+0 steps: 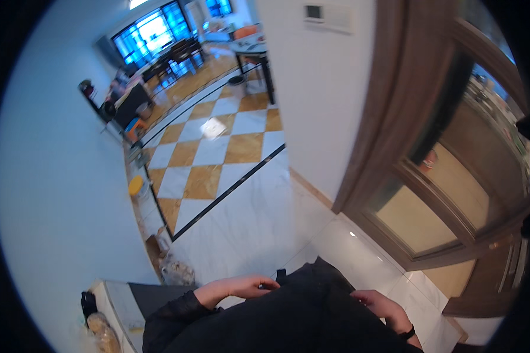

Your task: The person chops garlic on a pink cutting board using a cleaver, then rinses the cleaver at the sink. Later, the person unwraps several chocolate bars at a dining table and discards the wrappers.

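Black cloth [291, 313], which looks like a garment worn on my body, fills the bottom middle of the head view. Its far edge rises to a pointed corner, and a small black tab [281, 276] sticks out beside it. My left hand [252, 286] lies at the cloth's left edge with its fingers curled and the tips partly hidden. At the right edge, the fingertips of my right hand [380, 305] meet the fabric. Whether either hand grips the cloth is not visible. A black band [407, 332] circles my right wrist.
A white cabinet [130, 309] with a dark top stands close on the left. Beyond it, a plastic bag [176, 270] and a yellow-lidded bucket [136, 186] line the wall. A brown framed glass door [428, 212] is on the right. Checkered floor tiles [207, 150] lead towards a table [251, 46].
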A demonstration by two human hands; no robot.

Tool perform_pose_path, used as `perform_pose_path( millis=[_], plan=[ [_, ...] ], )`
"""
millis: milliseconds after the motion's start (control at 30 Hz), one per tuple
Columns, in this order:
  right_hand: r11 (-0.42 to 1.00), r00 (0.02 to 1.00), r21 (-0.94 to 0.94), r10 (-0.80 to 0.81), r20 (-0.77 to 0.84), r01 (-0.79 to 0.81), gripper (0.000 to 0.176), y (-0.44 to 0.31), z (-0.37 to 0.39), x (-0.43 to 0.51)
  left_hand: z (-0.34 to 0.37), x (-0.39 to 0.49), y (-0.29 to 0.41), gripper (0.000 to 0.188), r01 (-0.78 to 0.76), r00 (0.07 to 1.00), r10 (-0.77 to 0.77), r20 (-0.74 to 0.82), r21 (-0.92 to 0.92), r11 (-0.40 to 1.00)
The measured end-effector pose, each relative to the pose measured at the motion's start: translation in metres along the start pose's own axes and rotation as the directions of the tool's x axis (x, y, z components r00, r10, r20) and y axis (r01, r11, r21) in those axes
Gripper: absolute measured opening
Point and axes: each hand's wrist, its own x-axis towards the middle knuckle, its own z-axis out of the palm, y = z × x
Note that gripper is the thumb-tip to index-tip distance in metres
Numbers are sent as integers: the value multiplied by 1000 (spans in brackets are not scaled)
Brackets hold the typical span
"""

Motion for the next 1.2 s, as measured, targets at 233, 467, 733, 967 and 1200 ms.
perform_pose_path(
  millis=[233, 467, 733, 967, 1200],
  plan=[
    [964, 970, -262, 103, 218, -44, 39, -103, -5, 99, -63, -59, -49, 34, -78, 987, 40, -157, -251, 965],
    [938, 963, -323, 193, 187, -125, 28, -157, -36, 226, -175, -14, -75, 33, 91, 993, -97, -60, -90, 992],
    [910, 978, -403, -8, 209, 94, 25, -266, -115, 413, -370, 9, -82, 27, 32, 999, -33, -2, -208, 978],
    [790, 817, -541, 92, 570, 288, 23, -380, -151, 602, -455, -40, -95, 35, -35, 998, 21, -66, -221, 975],
    [735, 703, -566, 173, 690, 375, 23, -462, -128, 787, -576, -90, -129, 28, -218, 920, 21, -392, -464, 859]
  ],
)
